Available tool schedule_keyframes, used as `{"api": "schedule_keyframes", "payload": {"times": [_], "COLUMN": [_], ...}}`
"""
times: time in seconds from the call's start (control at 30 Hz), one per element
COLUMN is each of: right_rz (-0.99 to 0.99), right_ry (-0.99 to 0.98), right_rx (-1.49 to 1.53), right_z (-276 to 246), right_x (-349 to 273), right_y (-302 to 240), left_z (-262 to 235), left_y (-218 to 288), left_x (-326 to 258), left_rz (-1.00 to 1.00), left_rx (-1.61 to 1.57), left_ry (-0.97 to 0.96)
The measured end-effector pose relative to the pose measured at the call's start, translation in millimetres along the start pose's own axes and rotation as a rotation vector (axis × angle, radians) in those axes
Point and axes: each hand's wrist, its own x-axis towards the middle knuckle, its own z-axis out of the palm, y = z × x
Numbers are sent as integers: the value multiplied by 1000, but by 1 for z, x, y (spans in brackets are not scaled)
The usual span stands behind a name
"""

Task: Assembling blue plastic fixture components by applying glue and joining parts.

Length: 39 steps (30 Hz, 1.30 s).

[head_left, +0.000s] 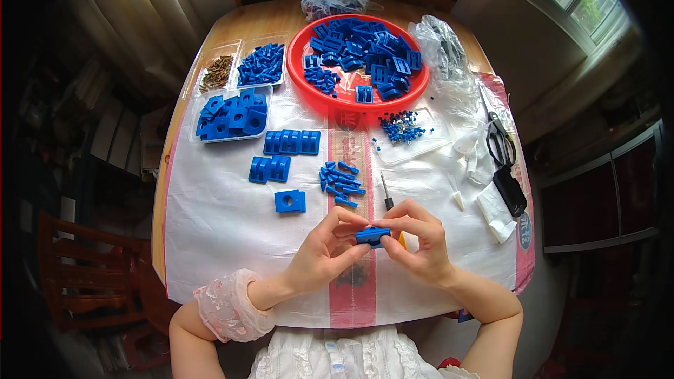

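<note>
In the head view, the left hand [328, 249] and right hand [421, 242] are jointly grasping 1 blue plastic part [373, 236] above the white sheet [225, 196], apparently mid-assembly; the next move is likely calling for steady alignment (a screwdriver [388, 203] is lying nearby).

Head-worn, the view looks forward and down across the nearby table [270, 17] (edges bent); corners seem unreadably dark.
</note>
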Motion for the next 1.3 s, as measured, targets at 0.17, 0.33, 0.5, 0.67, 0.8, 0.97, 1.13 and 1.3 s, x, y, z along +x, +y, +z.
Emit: {"api": "schedule_keyframes", "payload": {"times": [0.17,0.33,0.5,0.67,0.8,0.97,1.13,1.3], "right_rz": [10,-2,-15,-7,12,-6,2,19], "right_ry": [1,1,-1,-3,-21,-17,8,-4], "right_rx": [-19,-49,-54,-76,-54,-62,-37,-59], "right_z": [2,2,3,1,1,0,2,2], "right_x": [-2,-3,0,-1,-1,0,0,2], "right_y": [2,4,1,1,1,-1,1,1], "left_z": [-9,-9,-9,-8,-7,-9,-8,-8], "left_y": [-12,-11,-14,-11,-6,-9,-6,-4], "left_x": [-2,-2,-3,-4,-2,-2,-3,-2], "left_rz": [21,20,34,27,29,35,44,6], "left_rx": [127,195,172,166,180,149,128,82], "left_ry": [-8,11,27,29,3,-32,-16,17]}}
